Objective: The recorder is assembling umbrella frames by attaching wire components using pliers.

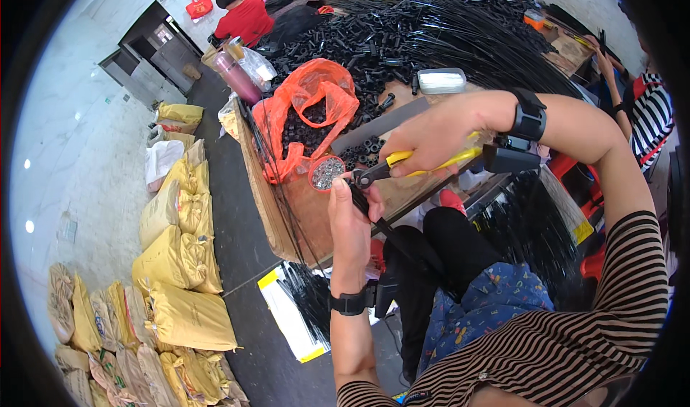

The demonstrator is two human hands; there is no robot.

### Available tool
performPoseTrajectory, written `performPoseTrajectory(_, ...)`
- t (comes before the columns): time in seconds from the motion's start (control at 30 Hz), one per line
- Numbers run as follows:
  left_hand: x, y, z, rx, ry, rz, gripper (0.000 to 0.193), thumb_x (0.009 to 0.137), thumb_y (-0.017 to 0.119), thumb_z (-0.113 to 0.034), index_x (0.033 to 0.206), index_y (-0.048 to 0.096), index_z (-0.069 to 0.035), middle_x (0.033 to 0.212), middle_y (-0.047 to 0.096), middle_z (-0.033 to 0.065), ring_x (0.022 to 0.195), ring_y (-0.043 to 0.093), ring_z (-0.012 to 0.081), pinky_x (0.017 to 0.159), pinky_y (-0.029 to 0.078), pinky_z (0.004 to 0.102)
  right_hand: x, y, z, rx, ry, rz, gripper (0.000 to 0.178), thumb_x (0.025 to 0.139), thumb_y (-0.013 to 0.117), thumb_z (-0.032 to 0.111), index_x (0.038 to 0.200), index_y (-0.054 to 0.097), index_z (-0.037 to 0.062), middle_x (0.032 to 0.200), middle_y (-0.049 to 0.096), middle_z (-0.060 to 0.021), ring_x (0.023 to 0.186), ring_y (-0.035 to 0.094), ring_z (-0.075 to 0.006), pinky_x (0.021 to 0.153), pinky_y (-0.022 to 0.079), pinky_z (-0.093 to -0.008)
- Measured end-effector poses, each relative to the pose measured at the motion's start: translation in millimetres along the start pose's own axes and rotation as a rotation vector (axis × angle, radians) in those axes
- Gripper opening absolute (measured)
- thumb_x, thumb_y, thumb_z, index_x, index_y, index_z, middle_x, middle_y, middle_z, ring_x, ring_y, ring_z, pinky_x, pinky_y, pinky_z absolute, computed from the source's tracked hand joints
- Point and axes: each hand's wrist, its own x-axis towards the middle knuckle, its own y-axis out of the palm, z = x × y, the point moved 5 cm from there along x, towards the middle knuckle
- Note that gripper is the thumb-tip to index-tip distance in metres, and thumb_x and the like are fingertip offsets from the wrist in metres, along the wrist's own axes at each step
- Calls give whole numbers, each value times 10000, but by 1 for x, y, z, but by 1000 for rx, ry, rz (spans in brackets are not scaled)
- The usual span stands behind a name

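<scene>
Striped fabric [532, 342] is covering the wearer's arms, and a blue patterned apron [496, 296] is lying across the lap. Just beyond, by the near edge of the desk [305, 220], the left hand [348, 216] is pinching a long black strip [392, 236], whose tail is slanting down toward the lap. The right hand [442, 134] is wrapping around yellow-handled pliers [397, 158]; their dark head is meeting the strip right beside the left fingertips, which are hiding whether the jaws are biting.

For a clean squeeze, the left hand should probably be bracing the strip firmly, thumb sitting clear of the jaws, while the right is pressing evenly and holding the pliers square; a skewed press could be twisting or marking the piece.

Just past the hands, a red bowl [311, 174] is holding small metal pieces [329, 171], handily near, and black rings [363, 150] are lying beside it. Behind, a red plastic bag [336, 99] is bulging over black parts. Farther off, a heap of black fittings [366, 48] is spreading out, and a person in red [248, 20] is facing away.
</scene>
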Motion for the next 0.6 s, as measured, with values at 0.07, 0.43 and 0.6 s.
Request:
performPoseTrajectory(0.07, -1, 1, 0, 34, -4, 18, 433, 1023, 324, -439, 1040, 485, -37, 789, 541, 62, 599, 445, 114, 561, 368, 262, -2, -4, 7, -170, -3, 9, 294, 944, 477, 240, 1109, 545, 6, 655, 572, -84, 516, 584, -174, 491, 469, -329)
performPoseTrajectory(0.43, -51, 2, 73, 163, 16, -202, 348, 966, 527, -270, 1177, 462, 0, 896, 612, 92, 739, 584, 151, 707, 487, 282, 2, 17, -78, -288, -65, -798, 294, 779, 599, 155, 1054, 641, 59, 843, 661, -204, 808, 644, -378, 714, 508, -453)
performPoseTrajectory(0.6, -129, 16, 195, 351, -293, -232, 237, 929, 564, -146, 1113, 501, -11, 950, 542, 75, 869, 540, 162, 812, 452, 306, 5, 35, -194, -492, 289, -1057, 335, 849, 589, 194, 1154, 573, 57, 931, 641, -254, 860, 620, -435, 748, 488, -501)
